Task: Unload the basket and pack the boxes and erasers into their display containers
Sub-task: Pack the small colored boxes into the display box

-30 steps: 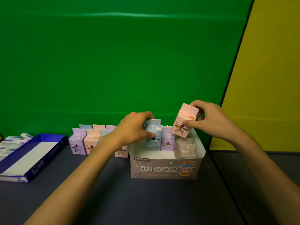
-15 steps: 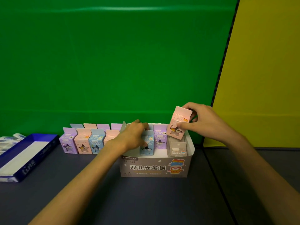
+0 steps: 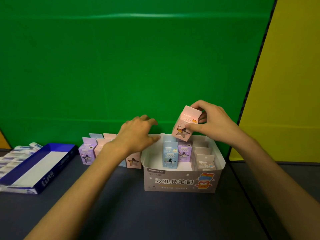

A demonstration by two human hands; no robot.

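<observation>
My right hand (image 3: pixel 212 124) pinches a pink box (image 3: pixel 186 126) with a star window, tilted, just above the back of the grey display container (image 3: pixel 180 181). Inside the container stand a blue box (image 3: pixel 170 157), a purple box (image 3: pixel 185 152) and several grey boxes (image 3: pixel 204 160) on the right. My left hand (image 3: pixel 136 133) hovers with relaxed fingers over the container's left rear corner, holding nothing. Several pastel boxes (image 3: pixel 87 151) stand in rows on the table left of the container, partly hidden by my left forearm.
A blue display tray (image 3: pixel 43 168) with a white floor lies at the left. Several white erasers (image 3: pixel 12 158) lie beside it at the far left edge. A green backdrop stands behind, a yellow panel at the right.
My left hand has let go of the blue box, which now stands in the container, and has lifted up and left. My right hand still holds the pink box over the container.
</observation>
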